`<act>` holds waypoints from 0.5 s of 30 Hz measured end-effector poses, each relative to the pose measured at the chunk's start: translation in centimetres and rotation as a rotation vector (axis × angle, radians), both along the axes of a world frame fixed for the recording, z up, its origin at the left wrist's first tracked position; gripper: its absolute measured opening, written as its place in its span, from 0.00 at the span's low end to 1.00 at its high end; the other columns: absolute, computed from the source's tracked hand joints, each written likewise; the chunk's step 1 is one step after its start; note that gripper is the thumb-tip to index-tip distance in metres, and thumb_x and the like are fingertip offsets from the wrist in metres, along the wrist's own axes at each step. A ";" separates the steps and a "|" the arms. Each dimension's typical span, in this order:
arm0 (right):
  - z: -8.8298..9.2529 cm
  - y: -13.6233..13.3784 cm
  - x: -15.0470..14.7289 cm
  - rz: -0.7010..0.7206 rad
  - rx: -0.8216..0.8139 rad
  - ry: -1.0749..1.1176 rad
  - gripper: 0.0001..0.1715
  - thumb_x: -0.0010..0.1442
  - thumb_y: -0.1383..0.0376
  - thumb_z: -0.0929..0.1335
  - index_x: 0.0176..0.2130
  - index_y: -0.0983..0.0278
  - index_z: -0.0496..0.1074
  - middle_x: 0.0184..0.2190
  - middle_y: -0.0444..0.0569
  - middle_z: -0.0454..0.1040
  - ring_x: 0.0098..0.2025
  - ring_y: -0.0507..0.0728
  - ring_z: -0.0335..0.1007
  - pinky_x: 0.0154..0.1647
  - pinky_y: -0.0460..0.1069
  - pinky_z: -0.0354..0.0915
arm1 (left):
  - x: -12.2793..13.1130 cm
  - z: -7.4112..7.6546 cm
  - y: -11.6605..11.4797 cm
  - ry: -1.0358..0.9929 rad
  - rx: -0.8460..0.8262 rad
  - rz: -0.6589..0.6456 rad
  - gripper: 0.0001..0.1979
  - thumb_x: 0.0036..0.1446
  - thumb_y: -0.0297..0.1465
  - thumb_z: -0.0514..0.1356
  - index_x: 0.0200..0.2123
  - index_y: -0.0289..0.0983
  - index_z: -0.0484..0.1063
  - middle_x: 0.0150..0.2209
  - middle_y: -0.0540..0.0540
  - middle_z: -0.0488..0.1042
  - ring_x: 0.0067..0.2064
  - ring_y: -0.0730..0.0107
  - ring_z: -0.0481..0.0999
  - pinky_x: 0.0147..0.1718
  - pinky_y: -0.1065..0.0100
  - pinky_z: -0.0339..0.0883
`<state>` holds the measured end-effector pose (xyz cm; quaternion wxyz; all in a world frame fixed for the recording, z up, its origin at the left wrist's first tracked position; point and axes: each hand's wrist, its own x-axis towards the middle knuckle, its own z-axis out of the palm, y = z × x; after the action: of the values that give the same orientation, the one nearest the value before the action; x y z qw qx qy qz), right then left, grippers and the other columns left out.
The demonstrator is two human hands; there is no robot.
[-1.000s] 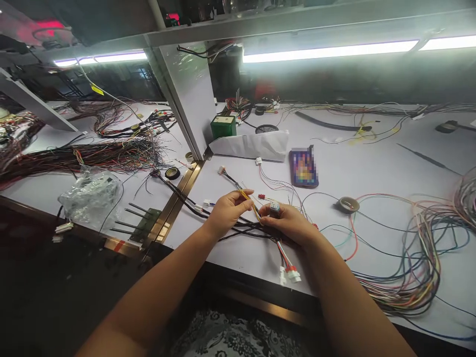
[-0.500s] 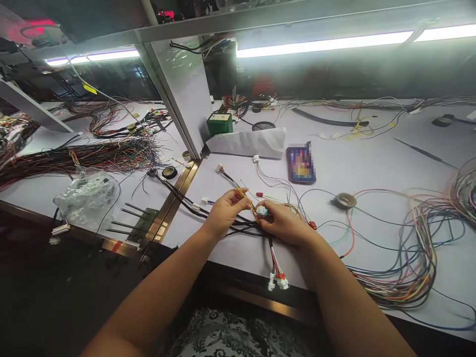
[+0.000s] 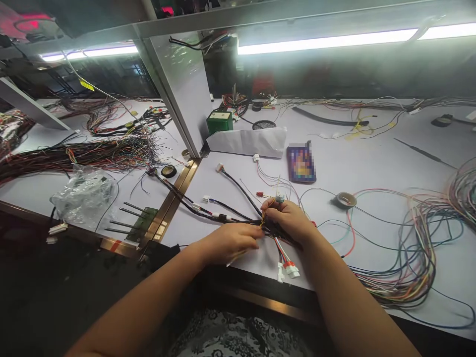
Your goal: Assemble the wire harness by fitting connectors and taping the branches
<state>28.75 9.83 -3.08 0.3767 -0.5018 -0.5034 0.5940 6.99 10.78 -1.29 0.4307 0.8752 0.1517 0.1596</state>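
A thin yellow wire (image 3: 263,218) runs between my two hands, across a black wire harness (image 3: 238,191). My left hand (image 3: 232,242) is closed on the wire, palm down, and a pale loose end shows beneath it. My right hand (image 3: 292,220) pinches the wire between thumb and finger, its palm over the harness branches. A white connector (image 3: 279,197) stands at my right fingers; whether they grip it I cannot tell. White connectors with a red-orange part (image 3: 291,269) hang toward the front edge. Another white connector (image 3: 220,168) ends the upper branch.
A blurred phone-like object (image 3: 301,164) lies behind my hands. Right of them are a tape roll (image 3: 346,200) and a large coil of coloured wires (image 3: 420,267). At left, a board with metal pins (image 3: 143,223) stands by the metal table edge.
My left hand has come down toward the front edge, drawing the yellow wire across the harness. My right hand has shifted slightly right, and the front connectors moved right with the harness.
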 end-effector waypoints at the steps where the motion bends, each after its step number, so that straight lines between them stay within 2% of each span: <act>1: 0.0 0.0 -0.1 -0.016 0.040 -0.049 0.09 0.53 0.63 0.62 0.36 0.63 0.67 0.26 0.42 0.69 0.26 0.51 0.63 0.29 0.47 0.62 | -0.2 0.1 0.0 0.011 0.068 -0.063 0.15 0.57 0.22 0.53 0.42 0.39 0.76 0.51 0.40 0.73 0.56 0.58 0.68 0.55 0.59 0.61; 2: 0.1 0.0 -0.3 -0.031 0.115 -0.126 0.09 0.54 0.64 0.62 0.35 0.62 0.67 0.26 0.42 0.69 0.28 0.52 0.64 0.31 0.48 0.62 | -0.4 0.3 0.1 -0.002 0.105 -0.055 0.18 0.57 0.20 0.51 0.45 0.40 0.75 0.51 0.41 0.73 0.56 0.59 0.69 0.54 0.59 0.62; 3: 0.3 0.1 -0.5 -0.045 0.215 -0.214 0.08 0.54 0.64 0.61 0.34 0.62 0.68 0.27 0.43 0.70 0.30 0.53 0.65 0.33 0.48 0.62 | -0.3 0.6 0.1 -0.035 0.116 0.026 0.19 0.57 0.20 0.50 0.47 0.41 0.73 0.50 0.41 0.73 0.54 0.61 0.70 0.53 0.60 0.63; 5: 0.8 0.1 -1.0 -0.057 0.411 -0.380 0.08 0.54 0.67 0.60 0.32 0.62 0.68 0.29 0.44 0.71 0.34 0.54 0.65 0.37 0.49 0.60 | 0.2 1.6 0.3 -0.111 0.092 0.269 0.21 0.58 0.23 0.53 0.54 0.42 0.67 0.49 0.42 0.72 0.47 0.65 0.74 0.48 0.62 0.66; 7: 1.5 0.1 -1.6 -0.031 0.516 -0.522 0.09 0.53 0.71 0.60 0.31 0.62 0.68 0.30 0.45 0.71 0.35 0.55 0.65 0.38 0.49 0.59 | 1.2 2.8 0.4 -0.130 0.050 0.433 0.26 0.56 0.30 0.59 0.58 0.42 0.62 0.47 0.42 0.71 0.39 0.69 0.73 0.43 0.64 0.67; 9: 2.1 0.1 -2.1 0.019 0.525 -0.608 0.11 0.52 0.71 0.61 0.34 0.61 0.69 0.30 0.45 0.73 0.33 0.55 0.65 0.37 0.50 0.58 | 2.1 3.7 0.6 -0.102 0.025 0.478 0.25 0.54 0.35 0.62 0.55 0.41 0.65 0.41 0.45 0.71 0.34 0.72 0.70 0.39 0.66 0.67; 12: 2.5 -0.1 -2.5 0.041 0.450 -0.581 0.11 0.55 0.69 0.61 0.37 0.61 0.69 0.31 0.45 0.73 0.33 0.55 0.66 0.35 0.49 0.58 | 2.8 4.0 0.9 -0.084 -0.055 0.564 0.12 0.58 0.37 0.58 0.43 0.39 0.72 0.35 0.47 0.71 0.35 0.71 0.69 0.38 0.67 0.65; 15: 2.6 -0.2 -2.2 0.008 0.324 -0.437 0.12 0.55 0.69 0.62 0.39 0.60 0.69 0.31 0.44 0.73 0.34 0.54 0.67 0.36 0.49 0.60 | 2.7 3.0 1.1 -0.139 -0.360 0.590 0.12 0.58 0.38 0.58 0.42 0.38 0.71 0.36 0.47 0.71 0.36 0.70 0.72 0.39 0.66 0.66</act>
<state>26.51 9.60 -0.51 0.3323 -0.5493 -0.6631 0.3850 9.68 11.88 1.72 0.5226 0.6909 0.3941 0.3069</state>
